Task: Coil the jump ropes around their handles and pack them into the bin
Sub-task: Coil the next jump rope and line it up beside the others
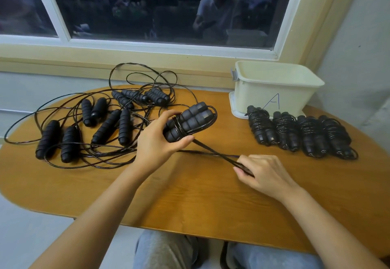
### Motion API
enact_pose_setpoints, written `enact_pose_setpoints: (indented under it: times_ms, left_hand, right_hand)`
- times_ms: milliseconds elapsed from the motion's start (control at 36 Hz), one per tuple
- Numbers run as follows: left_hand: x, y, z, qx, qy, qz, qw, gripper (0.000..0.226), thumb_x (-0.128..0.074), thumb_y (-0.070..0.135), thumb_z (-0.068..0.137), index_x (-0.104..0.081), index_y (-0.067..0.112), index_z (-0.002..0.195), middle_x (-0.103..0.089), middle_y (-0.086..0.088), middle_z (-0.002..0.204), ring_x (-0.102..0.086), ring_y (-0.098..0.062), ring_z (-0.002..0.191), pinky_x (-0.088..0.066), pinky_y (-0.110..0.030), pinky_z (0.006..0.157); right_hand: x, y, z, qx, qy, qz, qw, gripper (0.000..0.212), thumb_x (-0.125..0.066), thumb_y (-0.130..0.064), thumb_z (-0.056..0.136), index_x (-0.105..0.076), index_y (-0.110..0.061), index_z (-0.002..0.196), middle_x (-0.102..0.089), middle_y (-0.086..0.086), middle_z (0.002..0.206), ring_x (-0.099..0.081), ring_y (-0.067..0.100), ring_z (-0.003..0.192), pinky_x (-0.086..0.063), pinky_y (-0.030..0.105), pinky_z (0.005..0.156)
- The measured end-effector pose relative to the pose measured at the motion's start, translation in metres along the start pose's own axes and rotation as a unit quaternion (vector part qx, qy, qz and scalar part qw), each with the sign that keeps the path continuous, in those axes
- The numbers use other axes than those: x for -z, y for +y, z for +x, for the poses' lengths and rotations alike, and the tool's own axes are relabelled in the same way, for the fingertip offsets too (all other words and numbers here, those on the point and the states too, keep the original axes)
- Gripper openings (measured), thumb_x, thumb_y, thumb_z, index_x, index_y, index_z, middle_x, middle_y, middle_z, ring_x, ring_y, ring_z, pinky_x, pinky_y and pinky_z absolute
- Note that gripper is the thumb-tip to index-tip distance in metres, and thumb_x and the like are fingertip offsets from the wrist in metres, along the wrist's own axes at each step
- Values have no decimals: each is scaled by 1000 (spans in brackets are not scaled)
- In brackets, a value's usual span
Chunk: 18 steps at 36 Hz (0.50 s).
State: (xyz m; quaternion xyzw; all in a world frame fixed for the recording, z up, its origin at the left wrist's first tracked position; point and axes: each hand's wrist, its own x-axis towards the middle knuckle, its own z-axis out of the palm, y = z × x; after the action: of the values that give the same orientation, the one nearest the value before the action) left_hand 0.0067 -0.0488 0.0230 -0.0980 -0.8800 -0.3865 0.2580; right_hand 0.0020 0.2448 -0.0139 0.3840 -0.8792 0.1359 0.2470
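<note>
Nearest, over the wooden bench, the right hand pinches the doubled black cord between curled fingers and thumb. From there the cord runs taut, up and to the left, to the handle pair. The left hand grips that pair at its near end, with the thumb below and the fingers wrapped over the top.

The pair's long axis points away and to the right, and a few turns already sit near the gripped end. The next wrap probably means the right hand, the nearer one, carrying the slack across that axis.

Further right lie four coiled bundles, side by side. Further left is a tangle of loose jump ropes. Farthest back, under the window, stands the cream bin, hand-marked with the letter A; nothing shows inside it from this angle.
</note>
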Motion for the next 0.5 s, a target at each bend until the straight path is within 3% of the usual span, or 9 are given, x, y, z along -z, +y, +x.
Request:
enact_pose_setpoints:
  times_ms: [83,139,222,306,389,500]
  left_hand:
    - [-2,2,0,-15,-9,9,1000,71,-62,72,70,-51,34,129,-63,17,107,-63,-7,99,-56,-38,82]
    - [-4,2,-1,-28,-17,9,999,70,-63,71,71,-52,33,129,-64,15,109,-62,-7,101,-56,-35,83]
    - [-7,3,-3,-51,-32,16,998,70,-64,71,72,-53,33,129,-65,13,111,-61,-6,102,-54,-35,84]
    - [-9,6,-6,-75,-44,2,996,67,-66,69,73,-53,33,128,-65,12,112,-61,-7,104,-54,-38,85]
    - [-10,10,-7,-96,-51,-12,994,67,-68,67,73,-54,31,128,-65,12,114,-61,-9,105,-54,-40,86]
    - [-5,15,-8,-134,-63,-30,989,66,-70,63,74,-54,30,129,-64,12,116,-60,-7,106,-52,-35,89]
  right_hand:
    - [0,2,-5,-3,1,-9,1000,30,-48,-33,96,-67,-17,79,-55,-12,58,-47,3,49,-40,20,42]
    - [2,5,-9,-29,-6,12,999,30,-47,-35,97,-72,-21,86,-64,-13,71,-59,4,61,-48,21,48]
    - [5,10,-12,-141,-46,74,986,27,-47,-40,95,-73,-31,92,-67,-16,82,-65,10,85,-53,27,74]
    - [9,12,-9,-258,-107,193,941,18,-53,-39,90,-69,-36,84,-65,-12,77,-61,5,89,-44,32,92]
    - [15,21,-2,-272,-133,269,914,19,-62,-27,93,-70,-34,77,-69,-20,79,-60,-3,85,-44,34,92]
    - [29,33,12,-298,-152,407,850,37,-68,-51,86,-69,-18,68,-57,-6,61,-56,5,64,-40,20,80]
